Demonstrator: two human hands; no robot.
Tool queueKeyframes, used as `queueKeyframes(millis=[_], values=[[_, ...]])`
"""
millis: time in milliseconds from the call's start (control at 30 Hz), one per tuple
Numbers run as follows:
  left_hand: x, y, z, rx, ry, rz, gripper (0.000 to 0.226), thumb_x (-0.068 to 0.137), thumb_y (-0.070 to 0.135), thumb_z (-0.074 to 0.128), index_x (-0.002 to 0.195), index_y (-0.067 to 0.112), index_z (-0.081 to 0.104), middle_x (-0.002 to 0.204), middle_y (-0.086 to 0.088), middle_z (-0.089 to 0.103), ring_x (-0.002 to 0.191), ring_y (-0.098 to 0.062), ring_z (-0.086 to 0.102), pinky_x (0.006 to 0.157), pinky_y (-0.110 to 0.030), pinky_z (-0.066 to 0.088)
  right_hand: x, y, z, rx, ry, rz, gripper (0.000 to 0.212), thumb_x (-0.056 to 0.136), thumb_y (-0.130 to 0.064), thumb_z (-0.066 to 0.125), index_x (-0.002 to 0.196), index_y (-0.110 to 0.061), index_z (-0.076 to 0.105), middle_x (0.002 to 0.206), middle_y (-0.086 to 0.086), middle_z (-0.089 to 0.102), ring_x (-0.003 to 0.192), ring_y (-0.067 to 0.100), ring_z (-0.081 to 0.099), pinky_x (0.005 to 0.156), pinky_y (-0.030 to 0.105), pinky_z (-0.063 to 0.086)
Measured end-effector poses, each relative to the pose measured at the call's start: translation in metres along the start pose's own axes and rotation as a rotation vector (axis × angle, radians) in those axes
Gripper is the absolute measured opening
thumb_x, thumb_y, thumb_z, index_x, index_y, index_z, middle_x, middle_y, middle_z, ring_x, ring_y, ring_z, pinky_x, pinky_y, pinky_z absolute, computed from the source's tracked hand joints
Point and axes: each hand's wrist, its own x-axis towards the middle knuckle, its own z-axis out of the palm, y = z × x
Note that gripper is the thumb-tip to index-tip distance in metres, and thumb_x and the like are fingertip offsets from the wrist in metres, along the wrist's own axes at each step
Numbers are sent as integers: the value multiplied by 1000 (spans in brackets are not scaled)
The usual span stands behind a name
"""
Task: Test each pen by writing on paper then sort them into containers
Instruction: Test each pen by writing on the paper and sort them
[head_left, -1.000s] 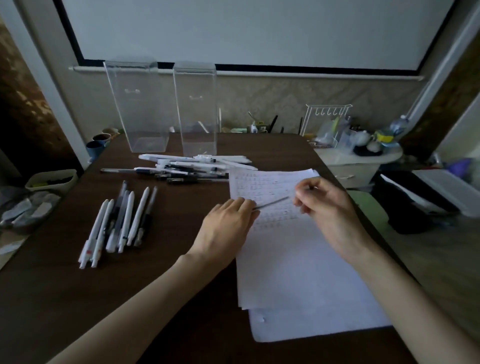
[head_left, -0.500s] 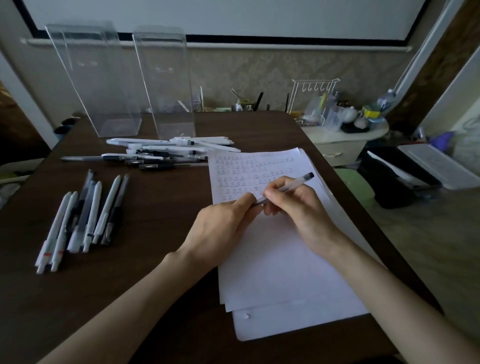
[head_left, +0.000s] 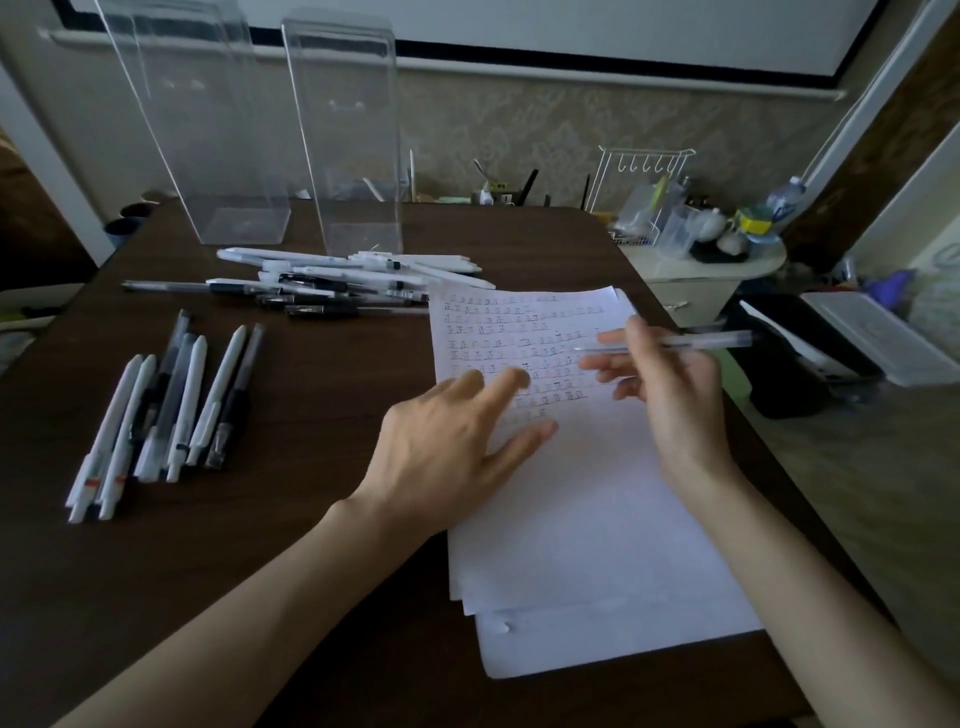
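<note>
Clear pen (head_left: 719, 340) level in right hand (head_left: 672, 400)

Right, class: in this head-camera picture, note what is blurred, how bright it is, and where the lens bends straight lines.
Head view: dim overall, the paper brightest; the right hand and its pen smear with motion, the left hand slightly too; the wider clear container leans from wide-angle distortion.

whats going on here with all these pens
A person is testing pens on paper. The right hand holds a clear pen just above the paper, not writing at this instant, while the left hand lies open at the paper's left edge. Rows of test marks fill its top part. A neat row of pens lies to the left, a loose pile farther back, and two tall clear containers stand behind it.
</note>
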Motion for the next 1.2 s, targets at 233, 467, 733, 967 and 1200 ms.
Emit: queueKeyframes(millis=[233, 467, 733, 967, 1200], values=[[-13, 11, 17, 59, -81, 184, 51, 87, 56, 36, 117, 24, 61, 79, 0, 50, 65, -18, 53, 53, -26, 39, -2, 12, 3, -259, -160, -60, 22, 86, -13, 66, 70, -9, 52, 57, -2, 60, 55, 6, 55, 62, 22, 46], [-10, 12, 18, 67, -81, 145, 50, 84, 54, 37, 113, 22, 62, 77, -1, 51, 64, -20, 54, 52, -27, 40, -3, 18, 4, -419, -227, -79, 26, 90, -15, 60, 72, 0, 48, 59, 7, 63, 54, 7, 56, 59, 19, 44], [-9, 13, 19, 62, -94, 121, 49, 84, 54, 37, 110, 22, 64, 76, -1, 51, 63, -20, 53, 52, -27, 39, -3, 19, 4, -443, -219, -92, 26, 89, -14, 61, 71, -2, 47, 59, 10, 61, 57, 17, 56, 60, 32, 46], [-9, 13, 19, 63, -100, 117, 50, 84, 55, 37, 111, 23, 64, 75, -1, 51, 63, -20, 53, 53, -26, 35, -3, 19, 3, -438, -215, -76, 25, 89, -11, 60, 68, -3, 47, 55, 6, 57, 55, 15, 53, 57, 32, 44], [-9, 13, 19, 44, -110, 115, 49, 84, 54, 37, 109, 23, 64, 75, -1, 51, 63, -20, 53, 52, -27, 36, -3, 18, 3, -414, -222, -69, 25, 89, -12, 60, 69, -6, 48, 56, 3, 59, 53, 7, 53, 59, 21, 44]])
